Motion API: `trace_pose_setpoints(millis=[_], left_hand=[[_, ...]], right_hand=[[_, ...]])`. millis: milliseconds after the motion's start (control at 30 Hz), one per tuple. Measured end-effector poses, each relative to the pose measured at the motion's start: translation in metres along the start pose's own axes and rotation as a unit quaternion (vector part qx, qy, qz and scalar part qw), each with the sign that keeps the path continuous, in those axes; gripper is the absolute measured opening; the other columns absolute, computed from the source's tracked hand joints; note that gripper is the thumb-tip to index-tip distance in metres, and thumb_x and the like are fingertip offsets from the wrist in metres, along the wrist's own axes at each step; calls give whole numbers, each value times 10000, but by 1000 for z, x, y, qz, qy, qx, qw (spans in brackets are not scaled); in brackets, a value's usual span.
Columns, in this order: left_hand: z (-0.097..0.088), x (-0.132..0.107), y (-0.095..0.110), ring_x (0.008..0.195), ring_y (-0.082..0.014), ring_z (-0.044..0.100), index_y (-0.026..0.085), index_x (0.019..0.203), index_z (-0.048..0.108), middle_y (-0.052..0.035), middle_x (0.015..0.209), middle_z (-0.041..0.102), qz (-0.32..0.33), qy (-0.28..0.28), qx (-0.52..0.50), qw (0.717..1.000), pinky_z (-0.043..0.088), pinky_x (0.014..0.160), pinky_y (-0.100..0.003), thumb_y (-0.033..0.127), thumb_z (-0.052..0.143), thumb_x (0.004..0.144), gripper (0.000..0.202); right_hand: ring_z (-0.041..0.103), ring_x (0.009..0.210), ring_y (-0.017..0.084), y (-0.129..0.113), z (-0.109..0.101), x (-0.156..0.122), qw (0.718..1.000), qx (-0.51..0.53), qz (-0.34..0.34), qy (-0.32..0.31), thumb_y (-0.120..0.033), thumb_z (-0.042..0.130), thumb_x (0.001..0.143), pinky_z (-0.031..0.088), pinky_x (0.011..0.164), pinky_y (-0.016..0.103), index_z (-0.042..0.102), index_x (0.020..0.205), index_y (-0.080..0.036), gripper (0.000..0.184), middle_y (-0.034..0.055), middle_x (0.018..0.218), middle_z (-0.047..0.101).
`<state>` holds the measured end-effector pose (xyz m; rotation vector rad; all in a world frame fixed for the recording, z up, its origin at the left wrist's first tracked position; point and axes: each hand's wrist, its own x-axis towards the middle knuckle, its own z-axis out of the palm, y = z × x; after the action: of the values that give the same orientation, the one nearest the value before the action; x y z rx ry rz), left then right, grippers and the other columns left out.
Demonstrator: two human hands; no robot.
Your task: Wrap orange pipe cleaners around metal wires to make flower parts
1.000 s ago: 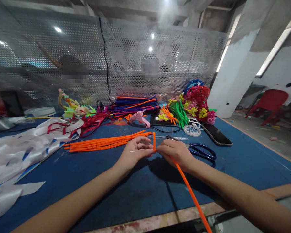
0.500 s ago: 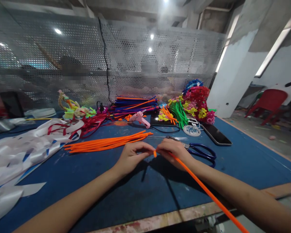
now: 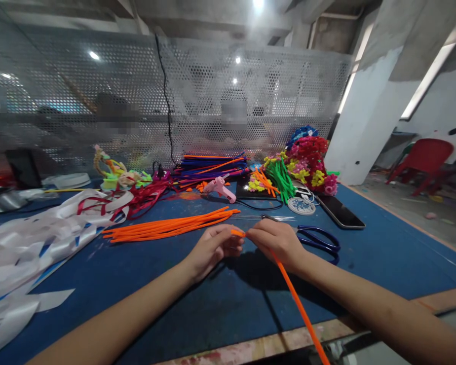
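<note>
Pinching orange strip (image 3: 299, 304), blue tabletop (image 3: 209, 319), perforated screen (image 3: 199, 91) behind

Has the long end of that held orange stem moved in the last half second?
Yes, leftward in the picture: the orange stem now crosses the table's near edge further left.

I pinch an orange stem (image 3: 302, 310) in my right hand (image 3: 283, 244), its short end at the fingertips of my left hand (image 3: 212, 249), its tail slanting down toward me. Bundle (image 3: 163, 227) and glue gun (image 3: 221, 189) lie beyond; scissors (image 3: 326, 247) just right, phone (image 3: 342, 212) farther out.
</note>
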<state>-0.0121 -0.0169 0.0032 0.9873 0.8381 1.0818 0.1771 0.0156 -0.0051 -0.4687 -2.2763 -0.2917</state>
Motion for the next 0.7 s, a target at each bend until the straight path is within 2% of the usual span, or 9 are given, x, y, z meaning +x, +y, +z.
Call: trace_pose_setpoints(millis=[67,167,267,333,433,533,600,633,700], left_hand=[[4,-2,-1,572,-105,588,131,764,663,-23,651,634,-22,-1,-25,999,484,557,-207,341,718,654,243],[9,-3,-1,510,-87,570,137,728,630,-2,618,617,-24,20,1,1000,456,495,-183,351,728,649,249],[8,-3,1,523,-90,569,136,675,606,11,609,606,7,25,68,997,453,502,-186,333,755,610,255],[4,-3,5,535,-99,565,136,682,611,11,611,607,48,9,159,986,460,526,-202,297,764,596,238],[-3,-5,16,624,-139,593,157,830,641,-19,706,648,157,7,336,929,475,603,-246,291,716,667,224],[-6,-10,23,780,-179,596,190,863,669,-54,822,668,273,-8,501,821,446,739,-286,293,615,776,145],[-5,-12,24,805,-187,582,197,828,683,-60,820,664,314,-23,567,761,417,769,-290,288,562,816,151],[-5,-14,24,786,-181,580,196,824,683,-56,802,661,317,-25,582,748,413,757,-280,290,546,828,166],[-2,-15,23,683,-150,577,190,835,677,-33,734,647,288,-23,577,764,416,678,-242,308,524,843,193]], right_hand=[[513,689,118,-2,-1,1,1000,-14,-9,15,-128,402,891,365,588,222,596,908,-167,199,44,783,610],[506,674,124,-6,-2,2,999,-27,-14,29,-117,401,889,357,575,233,599,887,-156,202,45,762,607],[502,657,127,-9,-3,3,999,-27,-14,19,-125,406,890,350,569,242,601,870,-153,199,39,734,603],[502,654,126,-9,-3,3,1000,-20,-10,14,-126,399,890,342,559,242,601,874,-157,205,37,732,600],[502,651,119,-7,-1,2,1000,-5,9,0,-117,393,885,332,547,232,599,881,-168,213,32,730,585],[505,664,118,-4,0,1,1000,1,23,-9,-121,403,883,338,564,226,598,877,-172,203,33,729,578],[505,675,123,-3,0,0,1000,-2,11,-6,-117,397,883,342,573,229,598,890,-170,208,37,739,586],[503,677,125,-3,-1,0,1000,-5,3,-4,-110,391,881,342,573,232,598,898,-166,215,39,742,591],[498,670,128,-3,-4,1,1000,-13,-10,2,-95,384,876,340,567,238,600,905,-158,226,41,741,594]])
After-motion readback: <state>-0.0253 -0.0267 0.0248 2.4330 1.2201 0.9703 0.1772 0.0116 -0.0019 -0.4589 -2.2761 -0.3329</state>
